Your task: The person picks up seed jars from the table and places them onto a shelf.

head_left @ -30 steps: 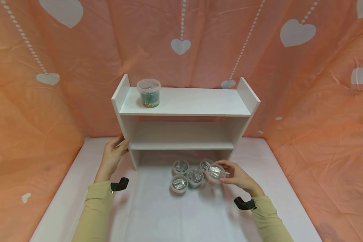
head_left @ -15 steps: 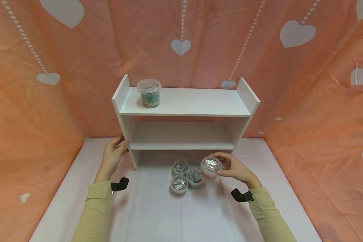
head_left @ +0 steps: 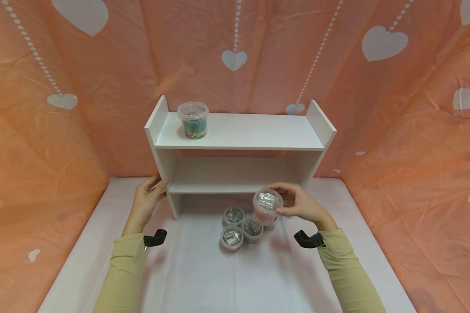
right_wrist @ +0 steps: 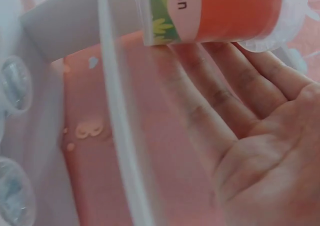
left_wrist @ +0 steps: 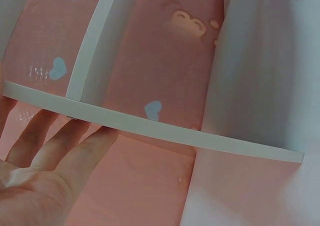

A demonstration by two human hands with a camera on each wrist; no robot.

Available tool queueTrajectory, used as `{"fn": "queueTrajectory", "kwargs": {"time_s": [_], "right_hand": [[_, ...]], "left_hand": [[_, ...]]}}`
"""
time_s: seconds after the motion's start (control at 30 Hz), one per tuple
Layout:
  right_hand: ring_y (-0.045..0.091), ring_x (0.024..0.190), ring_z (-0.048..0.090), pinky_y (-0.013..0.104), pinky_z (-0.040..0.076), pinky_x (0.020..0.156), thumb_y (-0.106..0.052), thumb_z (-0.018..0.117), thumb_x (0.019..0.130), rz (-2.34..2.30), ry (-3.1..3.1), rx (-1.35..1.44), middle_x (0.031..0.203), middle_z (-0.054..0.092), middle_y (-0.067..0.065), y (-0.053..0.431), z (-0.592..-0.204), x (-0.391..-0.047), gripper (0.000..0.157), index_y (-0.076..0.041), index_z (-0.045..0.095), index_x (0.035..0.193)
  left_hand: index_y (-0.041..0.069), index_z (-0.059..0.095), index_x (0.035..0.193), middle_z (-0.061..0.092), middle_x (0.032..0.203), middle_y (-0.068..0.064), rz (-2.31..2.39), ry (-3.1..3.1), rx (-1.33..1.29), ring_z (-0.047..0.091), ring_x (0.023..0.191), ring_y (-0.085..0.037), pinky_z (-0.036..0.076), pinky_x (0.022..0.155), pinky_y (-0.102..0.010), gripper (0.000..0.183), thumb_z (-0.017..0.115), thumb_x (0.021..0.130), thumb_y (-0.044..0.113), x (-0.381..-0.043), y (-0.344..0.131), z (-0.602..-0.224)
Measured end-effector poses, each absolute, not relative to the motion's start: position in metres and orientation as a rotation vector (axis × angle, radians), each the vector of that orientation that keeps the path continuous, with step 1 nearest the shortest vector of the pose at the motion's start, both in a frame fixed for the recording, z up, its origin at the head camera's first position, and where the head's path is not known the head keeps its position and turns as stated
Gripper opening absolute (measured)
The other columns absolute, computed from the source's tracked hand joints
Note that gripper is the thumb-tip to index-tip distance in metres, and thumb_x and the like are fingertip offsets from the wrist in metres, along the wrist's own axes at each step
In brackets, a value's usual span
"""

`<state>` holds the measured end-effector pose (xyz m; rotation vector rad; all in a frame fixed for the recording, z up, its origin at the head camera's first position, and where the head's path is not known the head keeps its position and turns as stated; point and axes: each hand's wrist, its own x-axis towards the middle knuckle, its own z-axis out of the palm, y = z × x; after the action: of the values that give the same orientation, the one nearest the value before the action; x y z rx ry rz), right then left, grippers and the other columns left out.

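In front of the white shelf unit (head_left: 239, 143), just below its middle board, your right hand (head_left: 301, 204) grips a clear lidded tub (head_left: 267, 208) with a pink-red label, lifted off the table (head_left: 203, 278) and tipped so its shiny lid faces you. Your fingers wrap its far side and your thumb sits on the near side; the right wrist view shows the tub (right_wrist: 220, 13) lying across your fingertips (right_wrist: 200, 61), its orange-red label with a green strip plain to see.

Right under the lifted tub, three more clear tubs (head_left: 239, 226) with silvery lids stand bunched together on the table before the shelf's bottom opening: one at the back, two nearer you. The held tub sits above the right edge of that bunch, and whether it touches any of them you cannot tell from here.

Over on the other side, your left hand (head_left: 146, 202) rests with straight, relaxed fingers against the shelf's left side panel, low down near the middle board. The left wrist view shows those fingers (left_wrist: 60, 151) laid flat along the panel's white edge (left_wrist: 150, 128), curled round nothing.

Up top, one more tub (head_left: 193, 119), with blue-green contents, stands upright at the left end of the upper board.
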<state>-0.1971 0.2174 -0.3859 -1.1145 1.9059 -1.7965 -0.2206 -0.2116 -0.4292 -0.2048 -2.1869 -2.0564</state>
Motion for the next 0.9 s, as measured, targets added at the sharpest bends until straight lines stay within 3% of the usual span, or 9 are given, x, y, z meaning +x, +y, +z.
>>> {"fn": "queueTrajectory", "kwargs": {"time_s": [0.27,0.63,0.9], "right_hand": [[0.024,0.102,0.060,0.035,0.056,0.081,-0.007,0.075,0.083,-1.762,1.979,-1.157,0.121,0.059,0.013,0.209,-0.363,-0.200,0.057,0.010,0.048,0.130],[0.024,0.096,0.063,0.034,0.056,0.077,-0.020,0.078,0.081,-1.673,2.145,-1.252,0.119,0.062,0.010,0.197,-0.335,-0.205,0.058,0.005,0.054,0.127],[0.027,0.098,0.062,0.037,0.056,0.079,-0.011,0.079,0.078,-1.648,2.152,-1.307,0.117,0.062,0.013,0.187,-0.305,-0.210,0.058,0.004,0.054,0.128]], "left_hand": [[-0.004,0.037,0.144,0.038,0.144,-0.023,-2.056,-2.167,-0.212,0.054,0.116,-0.024,0.051,0.087,-0.023,0.055,0.055,0.098,0.021,-0.222,-0.213,-0.431],[-0.001,0.036,0.145,0.038,0.145,-0.021,-2.052,-2.177,-0.220,0.044,0.125,-0.036,0.050,0.090,-0.027,0.055,0.055,0.099,0.021,-0.220,-0.214,-0.431],[-0.004,0.036,0.144,0.038,0.144,-0.023,-2.069,-2.144,-0.221,0.047,0.123,-0.032,0.051,0.086,-0.022,0.054,0.055,0.098,0.017,-0.222,-0.211,-0.431]]}}
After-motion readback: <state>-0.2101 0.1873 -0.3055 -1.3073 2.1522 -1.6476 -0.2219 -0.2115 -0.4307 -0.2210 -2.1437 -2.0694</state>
